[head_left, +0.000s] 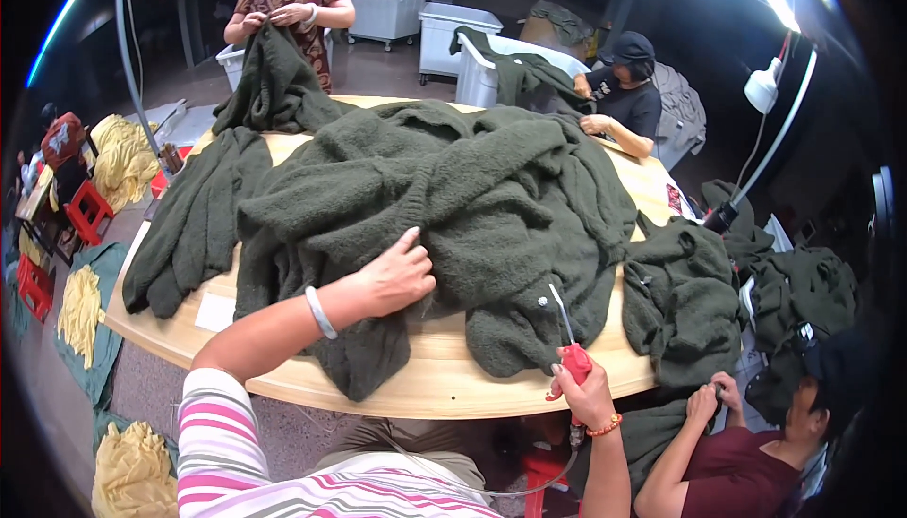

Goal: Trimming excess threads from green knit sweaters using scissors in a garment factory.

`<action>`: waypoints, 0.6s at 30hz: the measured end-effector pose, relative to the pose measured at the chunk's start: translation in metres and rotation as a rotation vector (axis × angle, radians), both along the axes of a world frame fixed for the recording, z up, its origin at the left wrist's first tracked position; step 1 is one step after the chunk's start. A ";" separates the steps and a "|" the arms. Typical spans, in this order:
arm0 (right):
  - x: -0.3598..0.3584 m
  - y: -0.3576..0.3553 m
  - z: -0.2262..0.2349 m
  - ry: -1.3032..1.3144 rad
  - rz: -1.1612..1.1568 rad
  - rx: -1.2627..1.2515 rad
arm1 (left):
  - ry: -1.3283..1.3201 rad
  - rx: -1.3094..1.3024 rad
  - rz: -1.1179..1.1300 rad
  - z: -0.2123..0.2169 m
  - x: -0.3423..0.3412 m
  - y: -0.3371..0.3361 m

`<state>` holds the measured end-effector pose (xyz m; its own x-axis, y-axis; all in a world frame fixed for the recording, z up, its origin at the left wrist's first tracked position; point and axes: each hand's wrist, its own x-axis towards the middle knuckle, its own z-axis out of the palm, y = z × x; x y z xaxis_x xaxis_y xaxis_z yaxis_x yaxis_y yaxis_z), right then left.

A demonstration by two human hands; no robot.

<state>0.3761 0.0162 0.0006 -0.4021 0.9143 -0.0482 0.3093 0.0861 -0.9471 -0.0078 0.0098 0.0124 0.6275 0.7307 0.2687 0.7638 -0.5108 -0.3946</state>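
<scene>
A pile of dark green knit sweaters (501, 244) covers the middle of the wooden table (435, 400). On its near left part rests my left hand (397, 277), index finger stretched out and the others slightly bent, with no fabric visibly gripped. My right hand (584, 393) is closed around a red air blow gun (576, 363) with a thin metal nozzle and a hose at its lower end. The nozzle tip points up and away, over the near right part of the pile. Close to the tip, a small white round piece (542, 301) shows on the knit.
Co-workers stand at the far left (295, 8), far right (628, 93) and near right (756, 433), handling dark green garments. White bins (387, 17) stand behind the table. A lamp (761, 88) on a pole rises at the right. Yellow fabric (123, 159) lies left.
</scene>
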 end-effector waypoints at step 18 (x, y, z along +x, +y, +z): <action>-0.018 -0.005 -0.019 -0.023 0.113 0.012 | -0.742 0.039 0.532 -0.035 -0.042 -0.178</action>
